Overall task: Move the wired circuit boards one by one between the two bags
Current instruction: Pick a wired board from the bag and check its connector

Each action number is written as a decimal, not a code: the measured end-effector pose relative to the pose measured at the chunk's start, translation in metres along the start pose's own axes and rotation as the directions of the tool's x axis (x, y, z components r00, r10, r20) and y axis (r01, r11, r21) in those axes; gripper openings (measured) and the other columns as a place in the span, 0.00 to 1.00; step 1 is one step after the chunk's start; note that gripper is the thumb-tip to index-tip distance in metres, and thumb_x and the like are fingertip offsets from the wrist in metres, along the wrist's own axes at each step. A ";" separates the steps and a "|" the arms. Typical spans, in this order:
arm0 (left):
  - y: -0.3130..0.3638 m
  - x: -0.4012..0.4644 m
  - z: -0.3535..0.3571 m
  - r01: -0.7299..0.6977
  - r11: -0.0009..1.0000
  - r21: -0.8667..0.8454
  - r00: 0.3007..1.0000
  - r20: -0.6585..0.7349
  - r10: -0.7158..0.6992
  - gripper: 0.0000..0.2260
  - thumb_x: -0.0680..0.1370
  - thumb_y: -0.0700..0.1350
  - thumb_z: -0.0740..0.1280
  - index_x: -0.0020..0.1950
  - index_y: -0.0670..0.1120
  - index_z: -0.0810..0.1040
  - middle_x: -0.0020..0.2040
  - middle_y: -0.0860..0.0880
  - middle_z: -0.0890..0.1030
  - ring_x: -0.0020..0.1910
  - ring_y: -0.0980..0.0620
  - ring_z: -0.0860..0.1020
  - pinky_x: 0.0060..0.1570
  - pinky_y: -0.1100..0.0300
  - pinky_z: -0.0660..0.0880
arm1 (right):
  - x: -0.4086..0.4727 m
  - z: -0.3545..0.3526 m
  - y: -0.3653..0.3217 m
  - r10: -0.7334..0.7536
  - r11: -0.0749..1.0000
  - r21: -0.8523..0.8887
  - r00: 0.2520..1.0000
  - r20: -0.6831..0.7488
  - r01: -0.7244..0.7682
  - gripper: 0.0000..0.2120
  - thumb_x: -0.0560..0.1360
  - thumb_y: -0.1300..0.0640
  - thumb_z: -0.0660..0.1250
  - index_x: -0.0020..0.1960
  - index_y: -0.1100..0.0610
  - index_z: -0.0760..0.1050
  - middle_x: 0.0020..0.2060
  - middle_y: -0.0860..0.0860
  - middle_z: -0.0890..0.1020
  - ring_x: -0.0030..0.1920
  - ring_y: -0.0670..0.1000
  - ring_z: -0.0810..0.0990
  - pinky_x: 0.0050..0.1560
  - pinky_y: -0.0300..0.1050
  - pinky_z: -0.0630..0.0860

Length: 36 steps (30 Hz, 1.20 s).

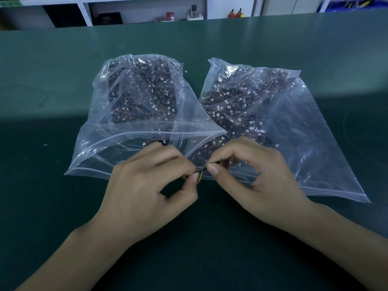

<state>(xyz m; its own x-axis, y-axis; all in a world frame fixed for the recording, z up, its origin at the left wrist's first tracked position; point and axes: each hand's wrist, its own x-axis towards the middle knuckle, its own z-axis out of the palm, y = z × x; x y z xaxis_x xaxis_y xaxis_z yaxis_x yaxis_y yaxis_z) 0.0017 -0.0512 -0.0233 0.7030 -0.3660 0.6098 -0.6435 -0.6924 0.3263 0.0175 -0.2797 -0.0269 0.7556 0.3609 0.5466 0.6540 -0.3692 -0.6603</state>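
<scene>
Red, yellow and black wires [199,175] of one small wired circuit board are pinched between two bare hands, right at the near edges of two bags where their mouths meet. The board itself is mostly hidden by fingertips. The left hand [147,185] grips the wire end between thumb and forefinger; the right hand [249,175] pinches the other end the same way, its remaining fingers curled, likely passing the piece across. Just left of the board lies the left bag [126,114], clear plastic with its zip mouth gaping toward the person, so a piece can be dropped in. Just right of the board lies the right bag [283,127], also clear and open. Both hold dark heaps of boards with white connectors, piled at their far ends. Everything rests on a dark green mat [52,80]; beyond the bags, shelving [84,13] stands.
</scene>
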 end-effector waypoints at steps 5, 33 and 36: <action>-0.001 0.000 0.000 -0.011 1.000 -0.014 1.000 -0.013 0.011 0.08 0.81 0.45 0.71 0.42 0.46 0.84 0.40 0.55 0.79 0.40 0.49 0.77 0.34 0.47 0.75 | 0.001 -0.001 0.000 0.007 1.000 -0.005 1.000 0.002 -0.007 0.02 0.80 0.60 0.73 0.49 0.56 0.84 0.43 0.39 0.82 0.47 0.49 0.81 0.52 0.35 0.73; -0.010 -0.002 0.003 -0.005 1.000 0.018 0.999 -0.047 0.006 0.07 0.83 0.45 0.71 0.55 0.51 0.90 0.43 0.55 0.81 0.40 0.52 0.80 0.33 0.50 0.77 | 0.001 -0.006 0.013 -0.008 0.971 -0.238 0.990 -0.144 -0.027 0.11 0.77 0.65 0.76 0.55 0.52 0.84 0.48 0.39 0.84 0.48 0.47 0.81 0.50 0.37 0.75; -0.010 0.000 0.008 -0.026 0.998 0.064 0.994 -0.106 0.033 0.06 0.83 0.46 0.74 0.56 0.52 0.90 0.38 0.53 0.78 0.36 0.52 0.76 0.29 0.52 0.75 | 0.000 -0.005 0.012 -0.030 0.971 -0.239 0.989 -0.146 -0.006 0.12 0.76 0.67 0.76 0.55 0.53 0.84 0.47 0.40 0.83 0.47 0.47 0.81 0.50 0.36 0.75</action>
<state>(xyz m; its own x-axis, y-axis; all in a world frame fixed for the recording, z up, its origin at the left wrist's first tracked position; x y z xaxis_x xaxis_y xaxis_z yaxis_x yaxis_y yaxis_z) 0.0105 -0.0499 -0.0325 0.6452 -0.3209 0.6933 -0.6411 -0.7210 0.2629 0.0258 -0.2885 -0.0323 0.7332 0.2425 0.6353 0.6389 -0.5655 -0.5215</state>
